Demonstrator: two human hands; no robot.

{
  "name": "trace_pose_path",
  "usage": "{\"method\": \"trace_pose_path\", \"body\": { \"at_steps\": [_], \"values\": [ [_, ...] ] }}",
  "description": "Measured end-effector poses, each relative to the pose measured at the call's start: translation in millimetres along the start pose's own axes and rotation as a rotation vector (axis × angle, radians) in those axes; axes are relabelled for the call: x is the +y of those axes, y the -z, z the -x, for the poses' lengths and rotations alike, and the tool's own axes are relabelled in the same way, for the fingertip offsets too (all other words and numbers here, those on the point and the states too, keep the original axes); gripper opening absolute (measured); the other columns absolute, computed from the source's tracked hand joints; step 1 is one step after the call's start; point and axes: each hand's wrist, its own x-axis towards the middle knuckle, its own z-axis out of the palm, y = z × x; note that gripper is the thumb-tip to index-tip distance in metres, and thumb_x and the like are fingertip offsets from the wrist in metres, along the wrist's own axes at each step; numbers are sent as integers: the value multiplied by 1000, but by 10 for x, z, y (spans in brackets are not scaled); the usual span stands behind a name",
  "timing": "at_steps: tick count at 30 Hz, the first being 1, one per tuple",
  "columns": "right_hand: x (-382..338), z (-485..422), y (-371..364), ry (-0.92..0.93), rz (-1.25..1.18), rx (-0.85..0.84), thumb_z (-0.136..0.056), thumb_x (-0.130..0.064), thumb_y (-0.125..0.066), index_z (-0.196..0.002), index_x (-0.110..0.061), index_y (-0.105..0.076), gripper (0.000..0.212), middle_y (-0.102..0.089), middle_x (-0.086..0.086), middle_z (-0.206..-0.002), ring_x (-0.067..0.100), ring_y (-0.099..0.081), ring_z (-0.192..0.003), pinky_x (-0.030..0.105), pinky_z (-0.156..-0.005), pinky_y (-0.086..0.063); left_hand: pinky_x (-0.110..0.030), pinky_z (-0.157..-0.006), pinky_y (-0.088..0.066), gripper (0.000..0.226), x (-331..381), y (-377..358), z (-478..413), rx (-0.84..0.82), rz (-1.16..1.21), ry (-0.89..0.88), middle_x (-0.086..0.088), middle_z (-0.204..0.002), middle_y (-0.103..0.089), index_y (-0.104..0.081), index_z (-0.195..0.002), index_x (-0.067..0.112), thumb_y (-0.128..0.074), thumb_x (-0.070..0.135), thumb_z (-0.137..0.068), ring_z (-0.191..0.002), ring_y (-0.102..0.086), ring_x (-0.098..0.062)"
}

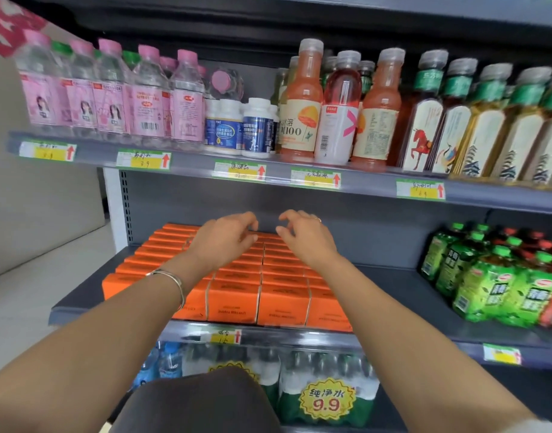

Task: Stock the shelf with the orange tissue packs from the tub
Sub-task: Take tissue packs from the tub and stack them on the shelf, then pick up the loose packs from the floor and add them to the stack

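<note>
The shelf (393, 273) is matt grey metal. The packs (234, 295) look smooth, faintly glossy. The bottles (149, 89) are clear shiny plastic.

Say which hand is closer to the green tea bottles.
Right. The right hand hovers over the orange packs, left of the green tea bottles; the left hand, farther left.

Retail store aisle: grey metal shelving (377, 285) carries rows of bottled drinks (302, 104), each row marked by a handwritten price label (143, 159) clipped to the shelf edge. Orange tissue packs (234, 295) sit stacked on the middle shelf. Below them, shrink-wrapped water multipacks (295, 375) bear a yellow starburst sticker (327, 400) reading 9.9.
</note>
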Motion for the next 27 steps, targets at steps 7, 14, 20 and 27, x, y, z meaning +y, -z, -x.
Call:
{"method": "trace_pose_path", "body": {
  "at_steps": [7, 14, 20, 27],
  "values": [
    [130, 194, 47, -67, 184, -74, -97, -37, -46, -129, -20, -52, 37, -60, 7, -120, 29, -51, -115, 39, -91, -45, -35, -80, -45, 20, -10, -261, 8, 56, 61, -72, 1, -104, -64, -54, -109, 21, -52, 32, -92, -101, -60, -27],
    [462, 378, 48, -242, 338, -88, -96, -35, -48, -126, -17, -53, 36, -61, 8, -114, 33, -52, -111, 39, -88, -45, -32, -83, -43, 19, 219, -754, -207, 24, 171, -267, 2, -110, -64, -54, -108, 24, -52, 33, -92, -106, -59, -23],
    [792, 668, 10, -424, 348, -64, -96, -33, -47, -128, -17, -52, 36, -59, 10, -119, 33, -50, -116, 38, -87, -43, -32, -85, -42, 22, 444, -1081, -383, -103, 185, -386, 2, -113, -63, -55, -112, 23, -52, 32, -92, -109, -58, -23],
    [1267, 1211, 94, -484, 374, -82, -97, -34, -45, -129, -19, -51, 36, -57, 9, -123, 33, -49, -117, 39, -87, -42, -34, -86, -43, 24, 1004, -1340, -302, -197, 98, -439, 1, -116, -63, -55, -114, 21, -51, 32, -93, -109, -58, -24]
  ]
}}
